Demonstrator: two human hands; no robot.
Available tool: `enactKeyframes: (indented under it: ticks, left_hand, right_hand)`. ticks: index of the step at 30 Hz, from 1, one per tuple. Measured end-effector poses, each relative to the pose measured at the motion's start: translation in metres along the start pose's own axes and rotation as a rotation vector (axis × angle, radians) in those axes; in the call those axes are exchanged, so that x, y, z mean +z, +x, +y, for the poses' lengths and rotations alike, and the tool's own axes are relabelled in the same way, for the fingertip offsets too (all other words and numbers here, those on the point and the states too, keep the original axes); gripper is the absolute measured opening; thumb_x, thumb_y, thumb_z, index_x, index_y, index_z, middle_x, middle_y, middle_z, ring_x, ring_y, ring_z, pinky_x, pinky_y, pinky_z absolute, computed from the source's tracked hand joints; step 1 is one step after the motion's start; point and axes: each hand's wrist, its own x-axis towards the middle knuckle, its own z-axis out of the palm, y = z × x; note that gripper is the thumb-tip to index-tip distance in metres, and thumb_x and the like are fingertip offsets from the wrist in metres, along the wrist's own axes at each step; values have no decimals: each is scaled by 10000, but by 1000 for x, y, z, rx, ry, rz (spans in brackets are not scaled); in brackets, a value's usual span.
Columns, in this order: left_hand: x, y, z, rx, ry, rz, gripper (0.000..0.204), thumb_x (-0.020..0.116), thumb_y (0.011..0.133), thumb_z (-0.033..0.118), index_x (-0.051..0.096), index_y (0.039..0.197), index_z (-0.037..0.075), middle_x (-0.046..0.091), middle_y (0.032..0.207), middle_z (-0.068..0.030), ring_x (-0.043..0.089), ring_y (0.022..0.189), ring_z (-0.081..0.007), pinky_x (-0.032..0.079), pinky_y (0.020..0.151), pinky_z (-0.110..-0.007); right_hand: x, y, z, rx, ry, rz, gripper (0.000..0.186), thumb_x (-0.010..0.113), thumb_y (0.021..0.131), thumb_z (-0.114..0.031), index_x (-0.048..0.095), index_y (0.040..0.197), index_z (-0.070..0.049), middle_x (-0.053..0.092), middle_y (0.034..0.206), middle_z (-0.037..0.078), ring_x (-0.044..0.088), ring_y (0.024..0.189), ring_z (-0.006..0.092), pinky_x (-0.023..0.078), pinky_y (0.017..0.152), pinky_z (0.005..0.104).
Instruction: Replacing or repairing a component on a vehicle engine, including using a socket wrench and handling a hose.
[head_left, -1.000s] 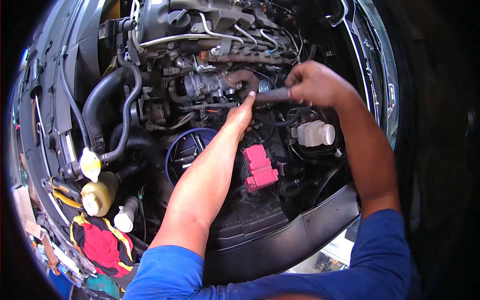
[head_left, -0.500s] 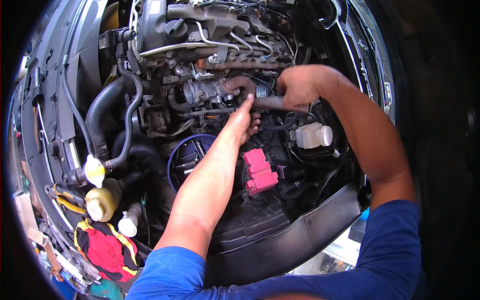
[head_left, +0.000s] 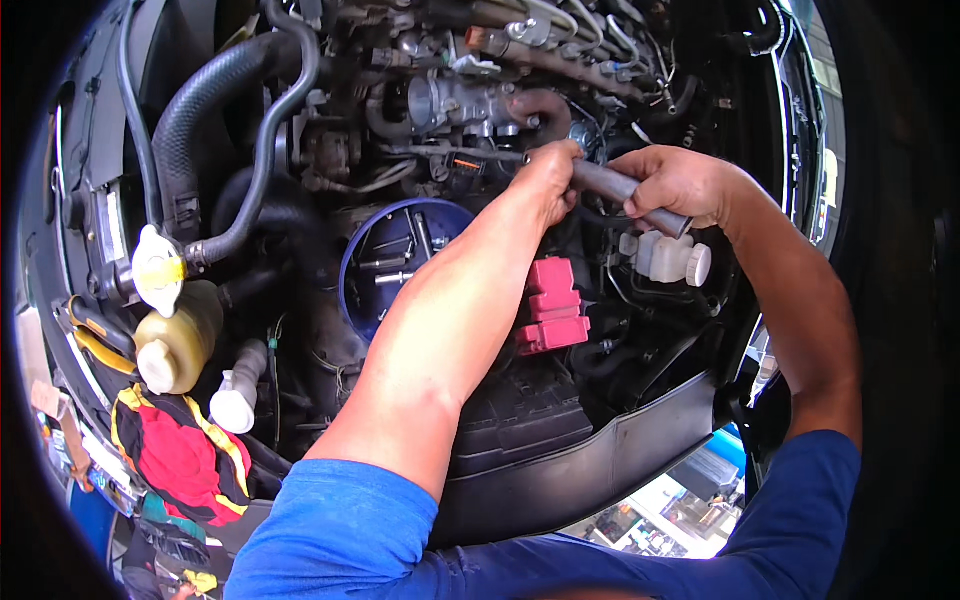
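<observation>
Both of my hands are on a dull grey-brown tube [head_left: 606,184] in the engine bay; whether it is a rubber hose or a metal pipe I cannot tell. My left hand [head_left: 548,180] is closed around its inner end, beside a curved brown hose [head_left: 545,108] that joins a silver metal housing [head_left: 455,104]. Fingers of my right hand [head_left: 690,186] wrap the tube near its open outer end, which points down to the right. How the tube meets the parts behind my left hand is hidden.
A blue round tray [head_left: 352,258] holding sockets and metal tools sits left of my left forearm. Below the tube are a white-capped reservoir [head_left: 664,258] and a pink-red terminal cover [head_left: 555,308]. Left lie a yellowish reservoir [head_left: 185,345] and red-black gloves or cloth [head_left: 180,450].
The view has shifted, so the engine sits higher and further right. My left hand has gone from an extended thumb against the tube to a closed grip; the tube's outer end now shows.
</observation>
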Motion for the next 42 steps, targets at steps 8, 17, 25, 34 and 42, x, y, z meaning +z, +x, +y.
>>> enactKeyframes:
  ticks: [8,17,25,34,42]
  left_hand:
    - [-10,-2,-7,10,162,10,189,619,849,303,594,875,118,543,739,-14,512,623,-128,366,461,-269]
    - [-17,-15,-9,102,387,102,291,660,855,350,644,853,60,587,673,-42,519,506,-147,406,429,-297]
    - [-27,-9,-12,218,272,213,513,610,901,559,646,1050,70,617,819,-23,557,643,-151,457,566,-319]
    - [-36,11,-12,531,918,363,628,563,912,447,490,1403,63,668,1157,-177,662,1012,-313,507,890,-393]
    - [-36,1,-1,539,991,301,592,618,908,417,550,1368,51,648,1242,-235,587,1215,-380,451,1019,-403]
  right_hand:
    - [27,-8,16,-103,51,60,476,648,773,-35,583,1232,72,621,834,76,610,699,144,504,651,291]
    - [50,-17,15,31,229,166,605,656,786,-34,505,1367,35,629,857,62,609,726,130,497,668,269]
    - [8,-52,-9,-351,-461,658,329,672,763,-35,629,1076,60,633,838,64,599,732,114,489,643,277]
    - [-27,-74,-18,-614,-582,902,337,667,741,-127,688,1032,40,683,874,132,658,782,188,520,743,310]
    - [-19,-82,-14,-613,-505,1131,347,653,792,-179,686,1074,21,705,926,138,674,806,197,525,750,331]
